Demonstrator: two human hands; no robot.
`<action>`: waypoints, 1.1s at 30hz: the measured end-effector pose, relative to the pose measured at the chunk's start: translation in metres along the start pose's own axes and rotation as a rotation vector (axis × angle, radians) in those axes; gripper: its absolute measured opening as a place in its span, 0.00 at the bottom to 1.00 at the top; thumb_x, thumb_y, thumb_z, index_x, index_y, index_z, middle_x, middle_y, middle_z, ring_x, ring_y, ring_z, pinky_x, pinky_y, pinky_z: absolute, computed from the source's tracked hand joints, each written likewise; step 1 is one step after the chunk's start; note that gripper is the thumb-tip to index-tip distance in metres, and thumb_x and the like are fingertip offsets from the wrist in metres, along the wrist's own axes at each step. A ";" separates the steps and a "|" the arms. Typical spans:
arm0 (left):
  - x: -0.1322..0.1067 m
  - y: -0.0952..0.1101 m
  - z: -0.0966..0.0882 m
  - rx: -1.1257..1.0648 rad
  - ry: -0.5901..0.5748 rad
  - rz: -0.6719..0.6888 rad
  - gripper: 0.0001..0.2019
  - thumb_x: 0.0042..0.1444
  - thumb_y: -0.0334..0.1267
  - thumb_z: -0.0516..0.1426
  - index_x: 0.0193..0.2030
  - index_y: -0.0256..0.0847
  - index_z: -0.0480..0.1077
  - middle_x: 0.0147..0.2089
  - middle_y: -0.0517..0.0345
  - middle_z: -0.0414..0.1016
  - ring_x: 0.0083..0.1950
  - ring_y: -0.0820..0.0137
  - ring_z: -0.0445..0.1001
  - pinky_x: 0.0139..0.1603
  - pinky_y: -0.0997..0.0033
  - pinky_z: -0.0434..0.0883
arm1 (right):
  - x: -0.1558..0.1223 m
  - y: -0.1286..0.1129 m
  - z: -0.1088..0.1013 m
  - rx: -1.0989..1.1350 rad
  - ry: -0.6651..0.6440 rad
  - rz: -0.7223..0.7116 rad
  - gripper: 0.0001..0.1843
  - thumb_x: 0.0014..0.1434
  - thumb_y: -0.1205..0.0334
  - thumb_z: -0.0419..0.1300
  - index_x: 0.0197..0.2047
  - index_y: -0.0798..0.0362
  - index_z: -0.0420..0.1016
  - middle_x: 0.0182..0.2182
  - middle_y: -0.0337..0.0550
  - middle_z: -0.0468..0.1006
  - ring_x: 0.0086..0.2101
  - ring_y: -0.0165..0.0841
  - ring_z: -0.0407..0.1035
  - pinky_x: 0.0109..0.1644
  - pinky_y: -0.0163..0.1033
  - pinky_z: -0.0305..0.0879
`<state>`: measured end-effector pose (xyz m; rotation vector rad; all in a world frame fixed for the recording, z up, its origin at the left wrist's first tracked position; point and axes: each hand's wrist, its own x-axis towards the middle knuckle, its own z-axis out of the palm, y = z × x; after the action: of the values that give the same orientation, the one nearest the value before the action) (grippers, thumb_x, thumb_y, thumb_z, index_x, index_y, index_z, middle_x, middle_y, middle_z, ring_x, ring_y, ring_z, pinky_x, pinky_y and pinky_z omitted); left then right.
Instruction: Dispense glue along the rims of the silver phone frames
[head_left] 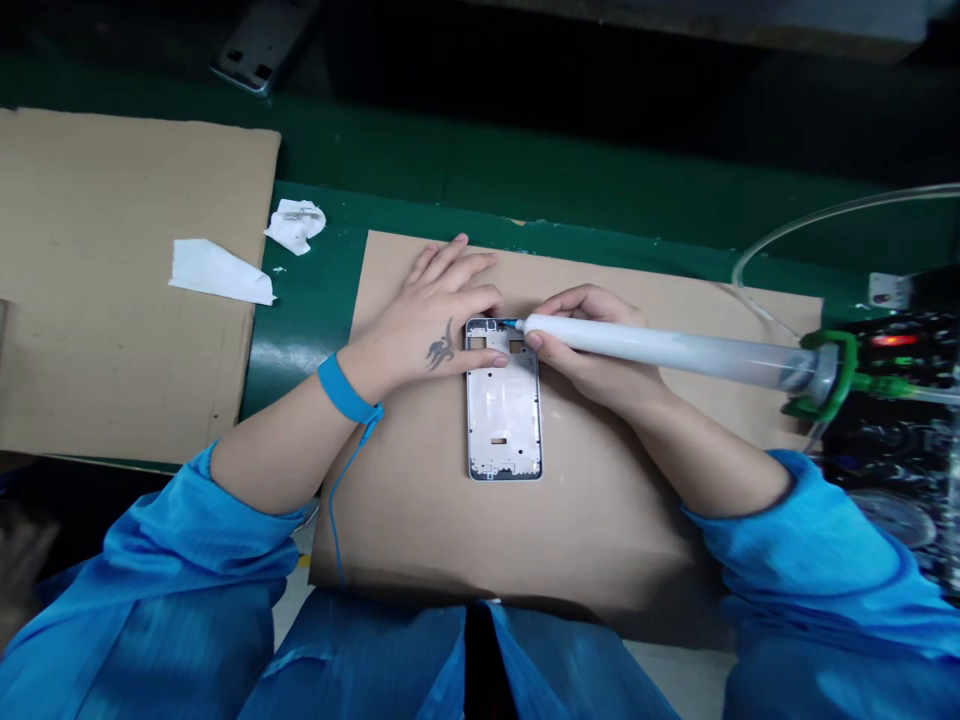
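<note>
the left hand [431, 320] lies spread and flat, not pinching anything, its fingers reaching over the upper part of a metal phone mid-frame [504, 420] and hiding part of that end. the frame lies flat near the middle of a brown cardboard sheet [600, 530], its long sides pointing away from the person. the right hand [592, 350] is closed in a pinch around a white dispensing syringe [660, 350] near its narrow end, with the fingers partly hidden behind the barrel. the syringe's blue nozzle [511, 323] sits at the frame's top edge, though the view doesn't settle whether it touches. a green fitting [825, 375] caps the far end of the syringe, beside a dark machine [896, 400] with a glowing red display, cut off by the right edge. a clear tube [832, 220] curves above it. a blue wrist strap [346, 388] circles the left wrist, its thin cord [337, 500] dropping out of sight. two crumpled white tissues [217, 272] lie on and beside a second cardboard sheet [112, 280] on the green worktop [315, 340], and a grey object [262, 40] in the shadow at the top is hard to make out
</note>
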<state>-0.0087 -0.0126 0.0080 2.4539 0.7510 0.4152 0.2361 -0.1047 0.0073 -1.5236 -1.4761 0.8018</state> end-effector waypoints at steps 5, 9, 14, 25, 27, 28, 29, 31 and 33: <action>0.000 0.000 0.000 -0.001 -0.003 0.001 0.29 0.67 0.69 0.67 0.57 0.47 0.81 0.83 0.42 0.67 0.91 0.35 0.49 0.89 0.23 0.47 | 0.000 0.000 0.000 -0.014 -0.021 -0.029 0.19 0.57 0.43 0.79 0.43 0.45 0.84 0.37 0.44 0.89 0.33 0.37 0.80 0.36 0.42 0.79; 0.001 0.001 -0.002 0.015 -0.018 -0.002 0.30 0.67 0.71 0.65 0.59 0.47 0.81 0.83 0.42 0.67 0.91 0.35 0.49 0.89 0.23 0.47 | 0.000 0.001 -0.001 -0.026 -0.033 -0.034 0.19 0.57 0.43 0.80 0.43 0.45 0.84 0.37 0.43 0.89 0.33 0.38 0.80 0.37 0.43 0.79; 0.001 0.000 -0.002 0.025 -0.024 0.004 0.31 0.67 0.72 0.66 0.58 0.46 0.81 0.84 0.42 0.65 0.91 0.35 0.49 0.90 0.24 0.47 | -0.001 0.002 0.000 -0.018 0.019 -0.039 0.16 0.58 0.47 0.79 0.41 0.46 0.82 0.35 0.43 0.88 0.31 0.37 0.80 0.35 0.42 0.78; 0.000 -0.001 -0.002 0.017 -0.004 0.009 0.33 0.66 0.76 0.64 0.57 0.48 0.81 0.83 0.43 0.67 0.91 0.36 0.50 0.90 0.24 0.48 | 0.001 0.013 -0.003 0.181 -0.007 -0.010 0.28 0.58 0.28 0.76 0.39 0.42 0.79 0.27 0.41 0.83 0.23 0.38 0.74 0.26 0.46 0.74; 0.000 -0.002 -0.001 0.018 -0.005 0.008 0.33 0.65 0.75 0.65 0.57 0.48 0.81 0.83 0.44 0.67 0.91 0.37 0.50 0.90 0.24 0.48 | 0.002 0.011 -0.003 0.143 -0.028 -0.013 0.27 0.57 0.29 0.78 0.39 0.43 0.80 0.29 0.42 0.84 0.25 0.39 0.76 0.29 0.46 0.76; 0.001 -0.002 0.000 0.021 -0.005 0.008 0.32 0.66 0.75 0.65 0.57 0.48 0.81 0.83 0.44 0.67 0.91 0.36 0.50 0.90 0.24 0.48 | 0.001 0.010 -0.003 0.106 -0.030 -0.021 0.27 0.56 0.31 0.79 0.40 0.43 0.81 0.31 0.43 0.86 0.27 0.39 0.78 0.31 0.46 0.77; 0.001 -0.002 0.000 0.024 -0.005 0.010 0.32 0.66 0.74 0.65 0.57 0.48 0.81 0.83 0.43 0.67 0.91 0.36 0.50 0.90 0.24 0.48 | 0.001 0.008 -0.003 0.072 -0.029 -0.030 0.26 0.56 0.33 0.80 0.40 0.44 0.82 0.33 0.43 0.87 0.29 0.39 0.79 0.33 0.45 0.78; 0.001 -0.003 0.001 0.029 -0.006 0.012 0.32 0.66 0.74 0.65 0.58 0.48 0.81 0.83 0.42 0.67 0.91 0.35 0.50 0.89 0.23 0.48 | 0.001 0.004 -0.003 0.030 -0.036 -0.040 0.24 0.56 0.36 0.80 0.41 0.45 0.83 0.35 0.44 0.88 0.31 0.38 0.80 0.34 0.43 0.78; 0.002 -0.003 0.001 0.027 -0.008 0.012 0.32 0.66 0.73 0.65 0.58 0.47 0.81 0.84 0.41 0.66 0.91 0.35 0.50 0.89 0.24 0.48 | 0.001 0.003 -0.003 0.024 -0.059 -0.046 0.22 0.56 0.38 0.80 0.41 0.46 0.83 0.35 0.43 0.88 0.31 0.37 0.80 0.34 0.42 0.77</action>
<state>-0.0085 -0.0099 0.0061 2.4853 0.7437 0.4026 0.2402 -0.1041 0.0065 -1.4543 -1.5340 0.8399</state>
